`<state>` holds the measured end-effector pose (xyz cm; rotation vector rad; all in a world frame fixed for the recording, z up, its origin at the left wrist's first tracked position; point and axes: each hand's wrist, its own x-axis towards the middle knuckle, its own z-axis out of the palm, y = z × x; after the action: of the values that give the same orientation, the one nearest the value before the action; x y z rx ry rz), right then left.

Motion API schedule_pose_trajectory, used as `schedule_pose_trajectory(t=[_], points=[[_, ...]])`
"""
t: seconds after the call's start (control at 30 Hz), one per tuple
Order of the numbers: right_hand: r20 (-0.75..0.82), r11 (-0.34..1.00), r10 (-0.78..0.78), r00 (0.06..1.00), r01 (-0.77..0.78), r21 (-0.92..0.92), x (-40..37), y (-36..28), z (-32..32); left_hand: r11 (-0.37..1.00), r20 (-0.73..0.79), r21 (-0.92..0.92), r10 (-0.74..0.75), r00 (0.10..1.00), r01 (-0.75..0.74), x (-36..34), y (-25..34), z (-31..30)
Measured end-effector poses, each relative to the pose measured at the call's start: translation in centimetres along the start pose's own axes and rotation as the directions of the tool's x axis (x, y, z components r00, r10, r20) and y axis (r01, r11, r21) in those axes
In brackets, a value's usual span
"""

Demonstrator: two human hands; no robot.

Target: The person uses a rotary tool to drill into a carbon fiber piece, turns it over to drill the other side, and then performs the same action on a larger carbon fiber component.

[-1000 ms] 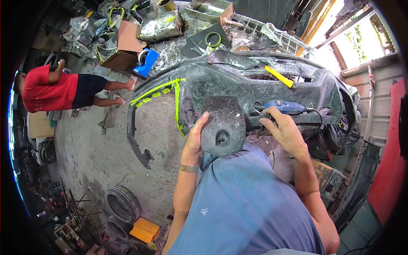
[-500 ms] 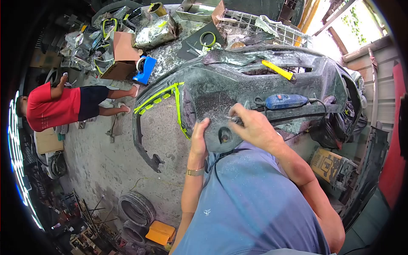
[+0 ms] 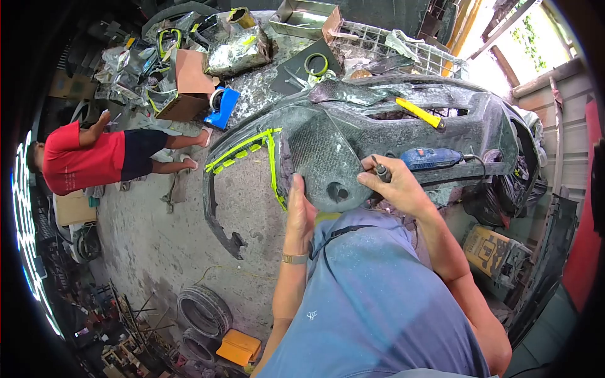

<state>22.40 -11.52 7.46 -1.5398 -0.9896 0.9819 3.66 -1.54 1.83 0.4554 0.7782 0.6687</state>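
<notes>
Bumper: the dark woven bumper [image 3: 391, 120] is lying across the cluttered bench, its near corner panel hanging over the person's lap.
Left hand: the left hand [image 3: 299, 208] is pressing flat and open-fingered along the panel's left edge, just beside the yellow-green tape [image 3: 252, 145].
Right hand: the right hand [image 3: 394, 186] is closing its fingers around a thin dark handpiece [image 3: 380, 170], tip pointing up, at the panel's right edge.
Blue tool: the blue tool body [image 3: 430, 157] is resting on the bumper ledge, just beside that hand.
Open room: bare floor is spreading out left of the bumper; a person in a red shirt [image 3: 94, 157] is standing well apart.
Change: half a second ago the right hand was working beside the round hole [image 3: 339, 191], near the left fingertips; it is now sitting further right, and the left hand lower.
</notes>
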Motion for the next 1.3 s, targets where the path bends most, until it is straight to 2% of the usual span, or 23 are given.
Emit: schedule_pose_trajectory(t=[0.03, 0.07, 0.13, 0.17, 0.2, 0.23, 0.27, 0.33, 0.37, 0.4, 0.43, 0.47, 0.5, 0.53, 0.57, 0.7, 0.77, 0.8, 0.93, 1.0, 1.07, 1.13, 1.3], points=[[0.077, 0.999, 0.012, 0.997, -0.008, -0.046, 0.4, -0.5, -0.8, 0.910, -0.057, 0.366, 0.230, 0.972, -0.194, 0.6, 0.4, -1.5], [0.065, 0.999, 0.016, 0.998, -0.013, -0.051, 0.7, -1.3, -1.6, 0.657, -0.019, 0.683, 0.452, 0.892, -0.319, 0.8, 1.2, -1.8], [0.251, 0.961, -0.059, 0.966, 0.122, -0.247, 1.5, -2.8, -2.6, 0.112, 0.356, 0.825, 0.658, 0.664, -0.554, -0.3, 3.9, -0.5], [0.319, 0.945, 0.018, 0.947, 0.088, -0.316, 1.9, -2.9, -2.9, 0.120, 0.358, 0.824, 0.646, 0.674, -0.553, -1.1, 5.7, 0.9], [0.312, 0.945, 0.034, 0.949, 0.071, -0.319, 2.2, -2.9, -3.1, -0.143, 0.594, 0.774, 0.498, 0.632, -0.616, -1.6, 7.6, 2.6], [0.397, 0.925, -0.061, 0.916, 0.202, -0.322, 2.4, -2.9, -3.1, -0.373, 0.770, 0.637, 0.283, 0.571, -0.674, -1.8, 8.7, 3.9], [0.480, 0.892, -0.150, 0.865, 0.328, -0.312, 2.6, -2.9, -3.0, -0.358, 0.769, 0.639, 0.275, 0.577, -0.681, -1.6, 9.1, 4.8], [0.534, 0.890, -0.117, 0.837, 0.327, -0.317, 2.7, -4.2, -2.8, -0.355, 0.765, 0.522, -0.207, 0.609, -0.776, -0.8, 9.5, 5.9], [0.595, 0.880, -0.076, 0.800, 0.335, -0.338, 2.7, -4.7, -2.7, -0.241, 0.773, 0.523, -0.271, 0.574, -0.818, -0.4, 9.4, 5.5], [0.651, 0.868, -0.034, 0.758, 0.345, -0.357, 2.6, -4.8, -2.7, -0.234, 0.775, 0.519, -0.278, 0.568, -0.822, -0.1, 9.1, 4.9], [0.538, 0.869, -0.209, 0.817, 0.407, -0.280, 2.2, -4.0, -2.4, -0.183, 0.663, 0.650, -0.338, 0.668, -0.737, -0.1, 8.7, 4.1], [0.531, 0.872, -0.205, 0.822, 0.400, -0.283, 2.0, -3.6, -2.4, -0.145, 0.533, 0.766, -0.402, 0.744, -0.627, -0.1, 8.2, 3.1], [0.231, 0.913, -0.247, 0.941, 0.306, -0.270, 1.8, -3.3, -2.5, -0.143, 0.533, 0.763, -0.410, 0.740, -0.630, -0.2, 7.4, 2.1], [-0.092, 0.949, -0.247, 0.965, 0.222, -0.225, 1.4, -3.0, -2.7, -0.126, 0.544, 0.796, -0.281, 0.790, -0.593, -0.5, 6.3, 0.9], [-0.150, 0.958, -0.131, 0.980, 0.086, -0.272, 0.4, -3.5, -3.4, -0.104, 0.541, 0.825, -0.143, 0.829, -0.556, -0.7, 5.3, -0.2], [-0.122, 0.963, -0.154, 0.980, 0.122, -0.240, -3.3, 2.0, -3.9, -0.013, 0.417, 0.909, 0.076, 0.906, -0.417, -1.3, 0.4, -2.9], [-0.046, 0.977, 0.091, 0.995, -0.098, -0.188, -4.8, 4.5, -2.8, -0.018, 0.376, 0.926, 0.138, 0.916, -0.377, -1.7, -1.9, -3.4], [-0.050, 0.977, 0.102, 0.994, -0.110, -0.184, -5.0, 5.2, -2.3, -0.028, 0.351, 0.936, 0.167, 0.921, -0.351, -2.0, -2.8, -3.6], [0.032, 0.919, 0.244, 0.969, -0.221, -0.326, -5.6, 7.2, 0.0, -0.005, 0.308, 0.949, 0.234, 0.922, -0.315, -3.3, -4.9, -4.0], [0.031, 0.855, 0.330, 0.943, -0.285, -0.433, -5.6, 7.5, 0.9, -0.075, 0.297, 0.955, 0.183, 0.937, -0.288, -3.6, -5.1, -4.3], [-0.003, 0.839, 0.298, 0.954, -0.264, -0.476, -5.1, 7.4, 1.4, -0.125, 0.395, 0.918, 0.205, 0.896, -0.376, -3.6, -5.1, -4.0], [0.010, 0.734, 0.418, 0.908, -0.332, -0.592, -4.4, 6.5, 1.4, -0.162, 0.427, 0.902, 0.198, 0.882, -0.400, -3.6, -5.1, -4.0], [-0.015, 0.679, 0.389, 0.921, -0.298, -0.671, -3.9, 5.8, 1.6, -0.236, 0.495, 0.861, 0.178, 0.851, -0.451, -3.7, -5.5, -4.6]])
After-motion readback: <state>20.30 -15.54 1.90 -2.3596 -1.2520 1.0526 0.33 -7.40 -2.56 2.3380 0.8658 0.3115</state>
